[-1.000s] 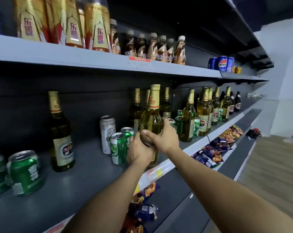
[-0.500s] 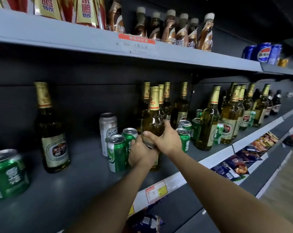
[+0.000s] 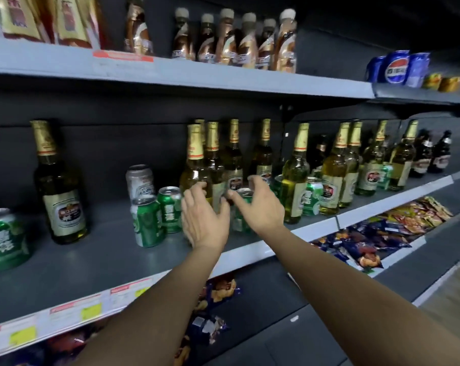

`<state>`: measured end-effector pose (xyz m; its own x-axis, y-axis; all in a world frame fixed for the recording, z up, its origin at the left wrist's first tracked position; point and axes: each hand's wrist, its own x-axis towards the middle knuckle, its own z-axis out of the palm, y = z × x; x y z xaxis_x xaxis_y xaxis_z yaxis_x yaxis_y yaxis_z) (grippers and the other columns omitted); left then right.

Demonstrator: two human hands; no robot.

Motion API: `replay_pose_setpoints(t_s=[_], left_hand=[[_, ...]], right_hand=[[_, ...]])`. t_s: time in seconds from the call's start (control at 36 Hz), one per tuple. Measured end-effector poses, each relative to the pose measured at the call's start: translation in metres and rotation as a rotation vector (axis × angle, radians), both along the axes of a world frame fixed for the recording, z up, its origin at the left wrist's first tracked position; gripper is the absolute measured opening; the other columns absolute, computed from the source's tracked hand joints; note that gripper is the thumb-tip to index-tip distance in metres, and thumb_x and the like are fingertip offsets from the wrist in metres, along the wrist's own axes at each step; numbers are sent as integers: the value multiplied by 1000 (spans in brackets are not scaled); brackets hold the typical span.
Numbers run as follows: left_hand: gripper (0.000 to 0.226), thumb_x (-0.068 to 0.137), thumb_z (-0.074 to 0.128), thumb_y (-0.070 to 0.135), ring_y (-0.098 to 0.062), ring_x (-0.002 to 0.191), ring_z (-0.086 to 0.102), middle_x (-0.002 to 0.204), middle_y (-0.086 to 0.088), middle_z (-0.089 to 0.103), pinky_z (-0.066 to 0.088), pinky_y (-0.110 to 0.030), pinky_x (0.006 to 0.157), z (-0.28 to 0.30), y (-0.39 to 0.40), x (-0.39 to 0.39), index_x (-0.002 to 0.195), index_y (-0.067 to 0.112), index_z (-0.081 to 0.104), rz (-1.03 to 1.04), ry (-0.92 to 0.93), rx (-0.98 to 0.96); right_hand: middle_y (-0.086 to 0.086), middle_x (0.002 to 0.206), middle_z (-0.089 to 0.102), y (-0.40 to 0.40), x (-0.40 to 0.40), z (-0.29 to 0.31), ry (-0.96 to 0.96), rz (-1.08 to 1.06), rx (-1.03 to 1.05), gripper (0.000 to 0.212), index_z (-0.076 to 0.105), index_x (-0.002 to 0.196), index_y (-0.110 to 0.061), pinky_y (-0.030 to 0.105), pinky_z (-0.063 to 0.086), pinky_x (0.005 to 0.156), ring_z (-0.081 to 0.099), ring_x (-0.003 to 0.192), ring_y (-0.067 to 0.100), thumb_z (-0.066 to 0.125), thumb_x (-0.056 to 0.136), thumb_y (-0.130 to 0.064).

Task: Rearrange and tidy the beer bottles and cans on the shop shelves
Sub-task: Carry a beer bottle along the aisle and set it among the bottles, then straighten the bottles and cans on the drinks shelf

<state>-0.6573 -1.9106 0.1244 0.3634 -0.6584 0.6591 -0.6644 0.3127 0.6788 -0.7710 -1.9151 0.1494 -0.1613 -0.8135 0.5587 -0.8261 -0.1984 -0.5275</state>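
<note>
Your left hand (image 3: pixel 205 220) and right hand (image 3: pixel 260 207), fingers spread and holding nothing, flank the upright gold-foiled beer bottle (image 3: pixel 196 170) (left fingertips touching it), standing just beyond on the middle shelf (image 3: pixel 65 260), left hand nearer.

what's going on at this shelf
A person is tidying beer on the middle shelf. Both hands are open: the left hand has its fingers against a gold-necked bottle standing among other bottles, and the right hand hovers beside it, in front of a green can. Neither hand grips anything.
</note>
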Motion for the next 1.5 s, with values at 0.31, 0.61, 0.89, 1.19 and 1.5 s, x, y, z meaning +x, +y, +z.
replay_pose_setpoints(t_s=[0.31, 0.61, 0.89, 1.19, 1.5], left_hand=[[41, 92, 53, 39, -23, 121, 44, 128, -3, 50, 43, -40, 93, 0, 28, -176, 128, 20, 46, -292, -239, 264], [42, 94, 50, 43, -23, 121, 44, 131, -3, 47, 43, -38, 95, -3, 13, -341, 129, 20, 46, -491, -370, 313], [39, 93, 51, 44, -22, 120, 44, 130, -2, 48, 43, -36, 90, -12, -63, -469, 127, 23, 48, -547, -405, 347], [36, 92, 56, 38, -22, 117, 45, 129, 0, 47, 47, -38, 87, -6, -169, -600, 123, 21, 49, -612, -366, 336], [47, 84, 67, 28, -22, 112, 48, 127, -1, 49, 51, -41, 84, -23, -226, -709, 126, 22, 46, -486, -191, 216]], right_hand=[[3, 127, 58, 71, -203, -27, 1, -242, 150, 57, 46, 129, -19, 36, 43, 78, 57, 112, 25, 44, 91, -62], [3, 123, 61, 97, -378, -48, -62, -492, 246, 55, 48, 127, -20, 36, 48, 80, 58, 110, 27, 41, 92, -62], [11, 122, 59, 42, -499, -40, 25, -584, 262, 53, 47, 123, -14, 37, 44, 77, 57, 109, 31, 39, 95, -58], [2, 131, 56, -61, -616, -15, 102, -582, 269, 52, 42, 134, -20, 34, 42, 78, 55, 115, 24, 37, 97, -57], [4, 125, 61, -147, -733, -23, 112, -524, 256, 51, 43, 132, -19, 32, 45, 74, 58, 108, 25, 37, 97, -56]])
